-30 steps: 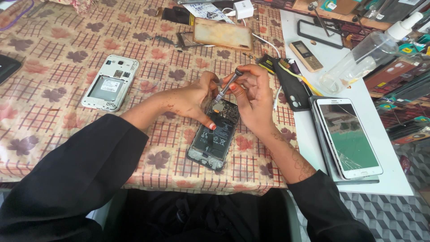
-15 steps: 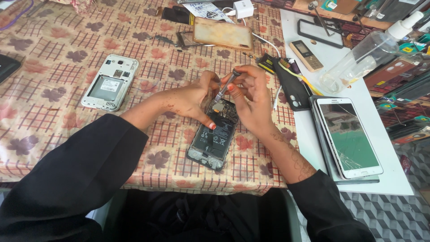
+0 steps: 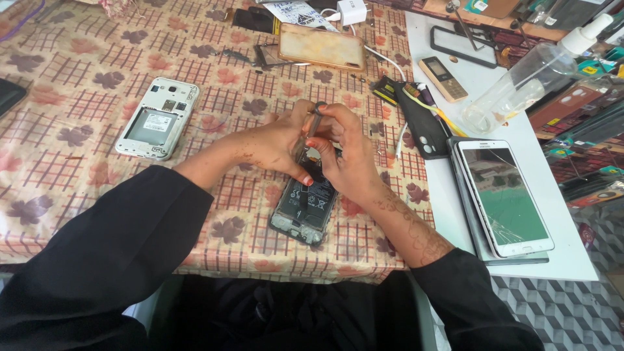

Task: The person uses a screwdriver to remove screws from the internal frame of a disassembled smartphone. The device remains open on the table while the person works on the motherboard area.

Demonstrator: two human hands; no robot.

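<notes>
An opened black phone (image 3: 304,209) lies back-up on the patterned tablecloth (image 3: 78,84), its battery and inner parts showing. My left hand (image 3: 276,144) rests on the phone's upper end and holds it down. My right hand (image 3: 348,153) grips a thin metal tool, likely tweezers (image 3: 314,119), whose tip points down into the phone's top part. Both hands meet over the phone, so its upper end is hidden.
A white phone with its back off (image 3: 156,119) lies to the left. On the white board (image 3: 520,104) at right lie a cracked white phone (image 3: 504,195), a small keypad phone (image 3: 441,78) and a clear spray bottle (image 3: 533,75). A tan phone (image 3: 321,47) and a black case (image 3: 419,120) lie beyond.
My right hand has closed in over the phone's top, and the metal tool has tipped from a slant to nearly upright. The phone has stayed in place.
</notes>
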